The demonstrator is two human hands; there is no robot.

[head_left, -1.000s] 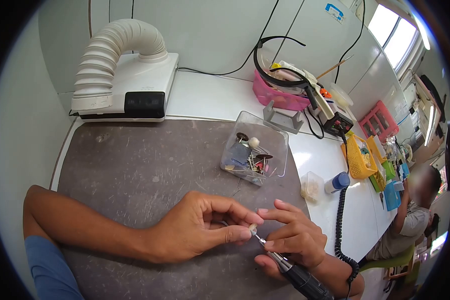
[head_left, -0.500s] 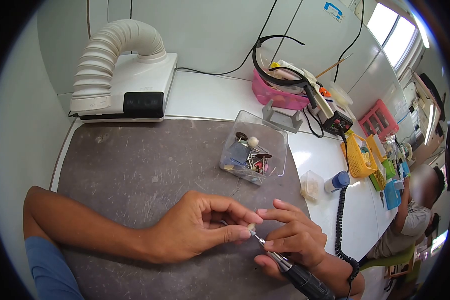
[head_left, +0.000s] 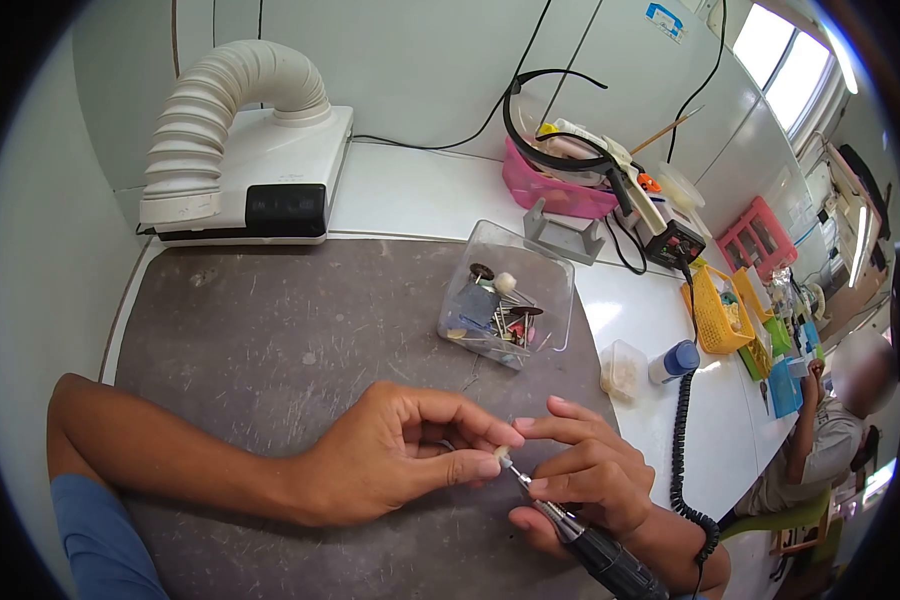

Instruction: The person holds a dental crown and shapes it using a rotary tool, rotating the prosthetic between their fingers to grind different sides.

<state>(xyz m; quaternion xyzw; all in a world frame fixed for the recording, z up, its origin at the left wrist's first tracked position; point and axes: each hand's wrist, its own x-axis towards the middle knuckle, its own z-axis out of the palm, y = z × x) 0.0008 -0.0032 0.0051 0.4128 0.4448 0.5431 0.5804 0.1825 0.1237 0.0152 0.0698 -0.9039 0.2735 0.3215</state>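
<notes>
My left hand is closed, pinching a small cream-coloured piece that looks like a dental crown between thumb and index finger. Wrapped around a black and silver rotary handpiece is my right hand, which comes in from the lower right. The handpiece's thin bit points up and left and meets the crown's lower side; whether it spins cannot be seen. My right index fingertip rests close to the left fingertips. Both hands are above a scratched grey-brown work mat.
A clear box of discs and burs sits beyond my hands. Behind stand a white dust extractor with a ribbed hose and a pink basket. A blue-capped bottle and coiled cord lie right. Another person sits farther right.
The crown has turned very slightly at the bit. My hands hold nearly the same position. The person at right has shifted a little, with a hand raised.
</notes>
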